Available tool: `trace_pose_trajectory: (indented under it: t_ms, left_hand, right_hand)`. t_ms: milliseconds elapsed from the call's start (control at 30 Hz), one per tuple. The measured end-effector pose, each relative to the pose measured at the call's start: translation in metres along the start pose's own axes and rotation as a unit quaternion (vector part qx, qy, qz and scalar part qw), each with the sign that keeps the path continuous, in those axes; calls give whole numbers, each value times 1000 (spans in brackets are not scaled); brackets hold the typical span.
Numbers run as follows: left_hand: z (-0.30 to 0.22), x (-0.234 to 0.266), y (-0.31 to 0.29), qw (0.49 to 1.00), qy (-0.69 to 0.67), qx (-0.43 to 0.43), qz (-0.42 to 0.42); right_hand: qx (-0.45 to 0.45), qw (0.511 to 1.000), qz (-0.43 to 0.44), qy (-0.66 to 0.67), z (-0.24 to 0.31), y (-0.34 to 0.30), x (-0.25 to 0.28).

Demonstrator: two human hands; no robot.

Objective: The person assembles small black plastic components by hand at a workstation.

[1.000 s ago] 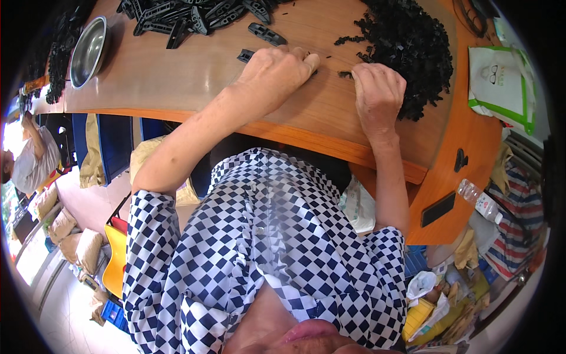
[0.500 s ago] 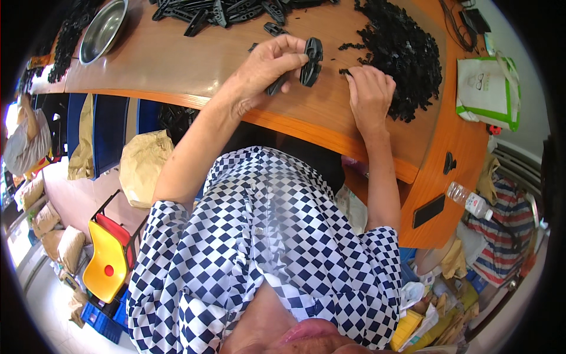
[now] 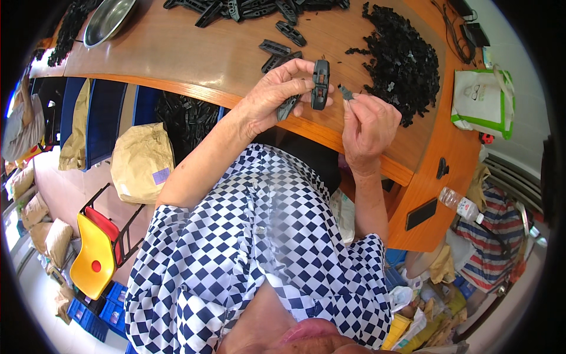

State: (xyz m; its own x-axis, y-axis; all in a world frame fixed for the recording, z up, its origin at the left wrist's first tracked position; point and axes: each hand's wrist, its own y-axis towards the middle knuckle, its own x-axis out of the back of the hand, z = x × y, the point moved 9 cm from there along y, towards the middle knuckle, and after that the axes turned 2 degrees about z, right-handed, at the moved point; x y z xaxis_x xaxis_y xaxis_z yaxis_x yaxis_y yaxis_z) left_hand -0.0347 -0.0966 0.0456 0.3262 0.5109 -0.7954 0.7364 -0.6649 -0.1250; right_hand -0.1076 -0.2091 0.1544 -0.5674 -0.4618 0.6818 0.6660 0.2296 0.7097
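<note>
Over the table's near edge, my left hand (image 3: 277, 97) pinches a long black plastic part (image 3: 320, 85) with openings along it, held upright. A second black part (image 3: 289, 107) sticks out below the same hand's palm. Just to the right, my right hand (image 3: 370, 127) is closed, thumb and fingertips gripping a small black clip-like piece (image 3: 345, 92). That piece and the long part are close but apart. Beyond my left hand lie a few more long black parts (image 3: 275, 48) on the table. To the right of them spreads a heap of small black pieces (image 3: 407, 65).
Many long black parts (image 3: 242, 10) are piled at the table's far side. A metal bowl (image 3: 109, 22) stands far left. On the right are a white-and-green bag (image 3: 483, 100), a phone (image 3: 421, 213) and a plastic bottle (image 3: 460, 204). A yellow chair (image 3: 92, 259) is at lower left.
My right hand has moved back from the heap's edge, bringing the small black clip-like piece near the long part. My left hand has shifted slightly right and nearer, still holding both long parts.
</note>
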Motion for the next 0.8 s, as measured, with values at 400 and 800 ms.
trace_pose_trajectory:
  t_ms: [400, 800]
  left_hand:
    - [7, 5, -11, 999, 16, -2, -43]
    - [9, 12, -17, 997, 36, -19, -66]
  right_hand:
    - [-48, 996, -29, 68, 21, 10, -18]
    - [-121, 987, 15, 106, 20, 5, -34]
